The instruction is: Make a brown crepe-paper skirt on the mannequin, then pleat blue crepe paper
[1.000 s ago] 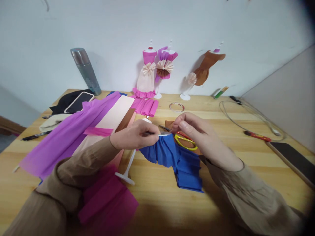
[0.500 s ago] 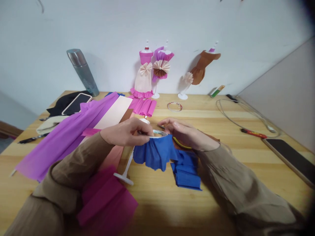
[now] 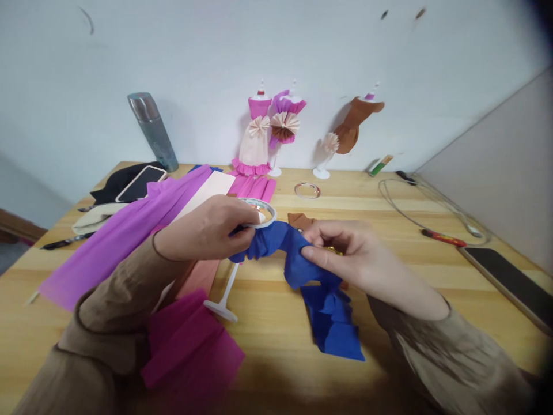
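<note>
My left hand [image 3: 207, 227] is closed on a thin white ring that looks like a tape roll [image 3: 271, 214]. A strip of blue crepe paper [image 3: 298, 268] hangs in gathers from the ring's near side. My right hand [image 3: 358, 253] pinches this strip between thumb and fingers, to the right of the ring. The strip's folded end [image 3: 337, 337] trails down to the table. Behind my left hand stands a small white mannequin on a stand [image 3: 222, 308]; its body is mostly hidden by the hand and ring.
Three little dressed mannequins, one in a pink and cream dress [image 3: 254, 144], stand along the wall. Purple crepe paper [image 3: 116, 230] and magenta paper [image 3: 190, 346] lie left. A flask [image 3: 155, 132] leans behind. Right are a cable [image 3: 401, 213] and a phone [image 3: 510, 282].
My right hand has come away from the ring and moved right and down, now pinching the blue strip and drawing it sideways. The ring is tilted and slightly higher and further left.
</note>
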Motion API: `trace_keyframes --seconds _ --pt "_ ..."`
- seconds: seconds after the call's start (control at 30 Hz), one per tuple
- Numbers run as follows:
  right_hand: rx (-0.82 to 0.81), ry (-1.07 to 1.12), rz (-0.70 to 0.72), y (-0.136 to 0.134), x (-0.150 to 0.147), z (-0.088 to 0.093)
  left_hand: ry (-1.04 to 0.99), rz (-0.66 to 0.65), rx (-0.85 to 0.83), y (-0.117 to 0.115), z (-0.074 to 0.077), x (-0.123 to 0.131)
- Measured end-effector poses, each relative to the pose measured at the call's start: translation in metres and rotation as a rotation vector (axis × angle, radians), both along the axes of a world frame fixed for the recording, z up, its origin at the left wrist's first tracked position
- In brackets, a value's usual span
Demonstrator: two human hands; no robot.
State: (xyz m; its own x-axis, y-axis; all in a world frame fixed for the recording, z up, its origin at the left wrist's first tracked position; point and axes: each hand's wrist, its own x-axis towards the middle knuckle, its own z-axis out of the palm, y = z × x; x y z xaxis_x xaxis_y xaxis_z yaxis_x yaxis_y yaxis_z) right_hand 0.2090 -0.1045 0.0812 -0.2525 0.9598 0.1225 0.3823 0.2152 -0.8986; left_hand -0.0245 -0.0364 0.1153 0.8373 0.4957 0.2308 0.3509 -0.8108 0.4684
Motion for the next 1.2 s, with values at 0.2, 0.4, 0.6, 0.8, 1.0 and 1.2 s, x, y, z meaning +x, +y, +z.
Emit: trace_keyframes --seconds 0.2,0.4,0.6,0.8,1.0,1.2 --pt "0.049 -0.037 0.259 -0.019 -0.006 0.021 -0.162 -0.024 -0.143 0.0 -0.001 0.001" --pt "0.172 -0.08 0.173 -0.011 -0.004 0.031 -0.349 -0.066 -0.39 0.005 -0.003 0.002" --pt "0.237 0.014 -0.123 -0.009 -0.008 0.046 -0.386 0.025 -0.146 0.008 0.004 0.014" --pt "0.336 0.118 -0.163 -0.001 -0.016 0.046 -0.267 0.184 0.239 -0.001 0.009 0.026" --pt "0.42 -0.097 -0.154 0.015 -0.017 0.023 -0.233 0.246 0.31 -0.01 -0.001 0.021" --pt "0.538 -0.269 -0.209 0.015 -0.025 0.01 -0.175 0.315 0.374 -0.013 -0.013 0.024"
